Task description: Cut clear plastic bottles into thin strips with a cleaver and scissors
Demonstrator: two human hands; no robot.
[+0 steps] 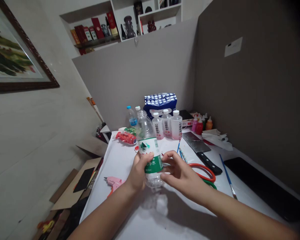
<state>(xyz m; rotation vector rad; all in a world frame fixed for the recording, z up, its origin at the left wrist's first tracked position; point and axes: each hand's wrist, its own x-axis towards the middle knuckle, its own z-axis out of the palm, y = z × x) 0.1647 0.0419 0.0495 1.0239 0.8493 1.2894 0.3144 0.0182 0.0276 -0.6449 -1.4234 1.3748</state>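
Note:
My left hand (pixel 139 170) is wrapped round a clear plastic bottle (pixel 145 130) with a green and white label, thumb across its front. The bottle has no cap and stands nearly upright above the white table. My right hand (pixel 178 173) is at the bottle's right side, fingers curved and apart; whether its fingertips touch the bottle is hard to see. Left of the hands lies a pink glue gun (pixel 114 183). Red-handled scissors (pixel 207 170) are partly hidden behind my right hand, beside a cleaver (pixel 207 162) with a black handle.
Several white-capped bottles (pixel 166 123) stand at the back before a blue dotted pack (pixel 160 100). Paint bottles (pixel 200 126) are at the back right, a paintbrush (pixel 227 175) and black slab (pixel 265 186) on the right. A red packet (pixel 125 137) lies back left. Grey panels (pixel 140 73) border the table.

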